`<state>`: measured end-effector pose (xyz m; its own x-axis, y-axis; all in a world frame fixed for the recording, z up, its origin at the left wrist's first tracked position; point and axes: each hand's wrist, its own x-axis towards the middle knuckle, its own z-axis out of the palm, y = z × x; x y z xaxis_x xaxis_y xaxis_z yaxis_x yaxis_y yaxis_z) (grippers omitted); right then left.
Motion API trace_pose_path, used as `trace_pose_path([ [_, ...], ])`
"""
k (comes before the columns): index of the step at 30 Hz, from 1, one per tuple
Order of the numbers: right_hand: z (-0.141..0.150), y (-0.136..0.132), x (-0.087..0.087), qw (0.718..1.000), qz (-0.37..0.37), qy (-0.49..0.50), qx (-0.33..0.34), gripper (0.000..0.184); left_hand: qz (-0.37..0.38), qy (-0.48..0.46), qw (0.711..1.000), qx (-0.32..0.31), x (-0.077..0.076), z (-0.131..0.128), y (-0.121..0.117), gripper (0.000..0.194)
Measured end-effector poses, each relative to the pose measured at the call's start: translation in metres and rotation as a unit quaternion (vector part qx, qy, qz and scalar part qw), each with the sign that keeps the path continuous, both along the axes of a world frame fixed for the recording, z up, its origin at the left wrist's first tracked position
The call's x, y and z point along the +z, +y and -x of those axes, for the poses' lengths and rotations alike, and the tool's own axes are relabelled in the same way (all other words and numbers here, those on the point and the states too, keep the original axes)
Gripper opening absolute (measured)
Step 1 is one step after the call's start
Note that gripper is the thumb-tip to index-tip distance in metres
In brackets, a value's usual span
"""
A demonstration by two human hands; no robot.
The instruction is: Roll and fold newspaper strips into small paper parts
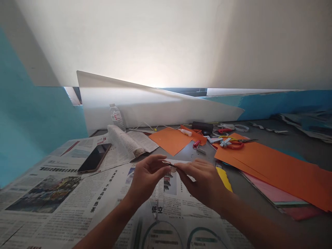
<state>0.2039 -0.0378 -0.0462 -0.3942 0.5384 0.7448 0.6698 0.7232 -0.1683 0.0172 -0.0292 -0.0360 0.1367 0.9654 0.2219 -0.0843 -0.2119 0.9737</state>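
Observation:
Above the spread newspaper [109,207], my left hand [147,174] and my right hand [201,176] meet at the fingertips. Both pinch a small thin dark strip [171,165] from either side. Most of the strip is covered by fingers, so its kind cannot be made out. Thumb and fingers of the left hand are curled around its left end, while the right fingers close on the other end. Just beyond the right wrist lies a yellow object [224,178], partly hidden by that hand.
On the left lies a phone [95,158], with a plastic bottle [116,117] behind it. Orange paper sheets [269,162] with scissors [234,143] on them lie right. Farther back are another orange sheet [169,140], a glue bottle [186,132] and a black case [202,127]. White boards lean behind.

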Motion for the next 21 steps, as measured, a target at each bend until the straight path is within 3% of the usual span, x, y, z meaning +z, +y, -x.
trace_pose_path([
  [3,0.003,-0.001,-0.003,0.999,-0.024,-0.021,-0.022,0.021,0.083,-0.058,0.995,-0.005,-0.003,-0.009,-0.003,0.033],
  [7,0.006,-0.001,-0.003,0.999,-0.012,-0.032,-0.02,0.026,0.115,-0.084,0.99,-0.025,-0.005,-0.013,-0.006,0.038],
  [11,0.009,-0.004,0.003,0.992,0.106,0.062,0.022,0.027,0.125,-0.09,0.987,-0.042,-0.005,-0.01,-0.005,0.042],
  [17,0.01,-0.004,0.014,0.936,0.302,0.182,0.008,0.022,0.147,-0.039,0.987,-0.045,-0.004,-0.003,0.0,0.047],
  [21,0.004,0.001,0.014,0.896,0.398,0.183,0.075,0.027,0.143,-0.03,0.987,-0.06,-0.002,-0.002,-0.001,0.043],
])
